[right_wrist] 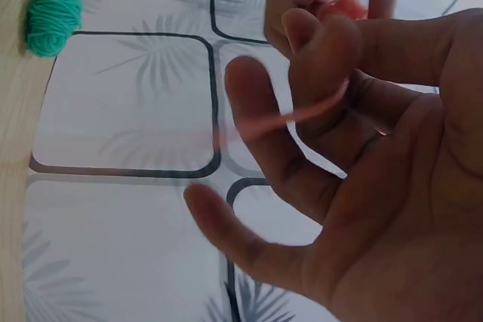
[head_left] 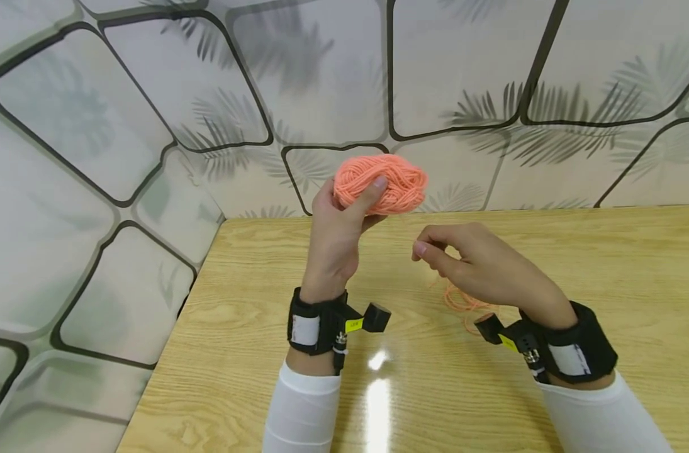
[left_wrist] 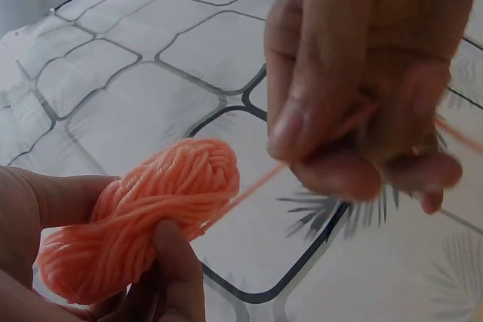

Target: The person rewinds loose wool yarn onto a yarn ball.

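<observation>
My left hand (head_left: 337,236) holds up a ball of coral-orange yarn (head_left: 403,185), its thumb across the front. In the left wrist view a strand of yarn (left_wrist: 253,190) runs taut from the ball (left_wrist: 143,224) to my right hand (left_wrist: 355,88), which pinches it between thumb and index finger. The right hand (head_left: 482,261) is to the right of the ball and a little lower, over the table. Seen from the right wrist, the strand (right_wrist: 279,120) trails past the other fingers, blurred. Below this hand, loose coils of orange yarn (head_left: 463,301) lie on the table, partly hidden.
A wooden table (head_left: 236,352) spans beneath both hands. Behind it and on the left rises a wall covering (head_left: 327,75) with a stone-and-leaf pattern. A ball of green yarn (right_wrist: 54,16) shows at the upper left of the right wrist view.
</observation>
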The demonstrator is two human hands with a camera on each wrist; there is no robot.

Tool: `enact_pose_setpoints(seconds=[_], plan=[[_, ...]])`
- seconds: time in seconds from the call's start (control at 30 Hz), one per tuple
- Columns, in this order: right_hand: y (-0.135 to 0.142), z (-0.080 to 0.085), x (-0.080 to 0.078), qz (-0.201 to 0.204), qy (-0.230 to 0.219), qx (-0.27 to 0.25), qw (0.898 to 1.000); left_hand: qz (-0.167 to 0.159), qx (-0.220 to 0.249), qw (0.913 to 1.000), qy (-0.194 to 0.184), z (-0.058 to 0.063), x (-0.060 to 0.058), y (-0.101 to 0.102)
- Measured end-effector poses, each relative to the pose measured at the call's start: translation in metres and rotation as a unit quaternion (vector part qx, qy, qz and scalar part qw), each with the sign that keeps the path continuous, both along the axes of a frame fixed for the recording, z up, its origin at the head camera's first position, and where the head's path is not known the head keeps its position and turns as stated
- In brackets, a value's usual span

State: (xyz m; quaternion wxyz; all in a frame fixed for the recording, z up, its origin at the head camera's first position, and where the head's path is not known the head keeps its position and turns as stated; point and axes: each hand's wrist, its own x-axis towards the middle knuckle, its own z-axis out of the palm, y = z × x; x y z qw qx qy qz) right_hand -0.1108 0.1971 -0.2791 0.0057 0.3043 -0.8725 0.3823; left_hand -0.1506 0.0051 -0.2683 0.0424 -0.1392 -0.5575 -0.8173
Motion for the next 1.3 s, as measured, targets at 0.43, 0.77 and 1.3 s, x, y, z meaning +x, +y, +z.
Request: enact_pose_setpoints(seconds=[0.43,0.77,1.3], plan=[[0.019,0.024,0.016,-0.024,0.097,-0.140,0.985,-0.111,-0.278,0.9497,0.091,0.002,0.006,-0.005],[0.026,0.010,-0.009,-0.063,0.020,-0.261,0.963,-0.326,-0.163,0.9259,0.099,0.015,0.020,-0.008],[0.022,0.014,0.007,-0.014,0.058,-0.030,0.998,-0.003,-0.253,0.9618,0.103,0.018,0.017,-0.005]])
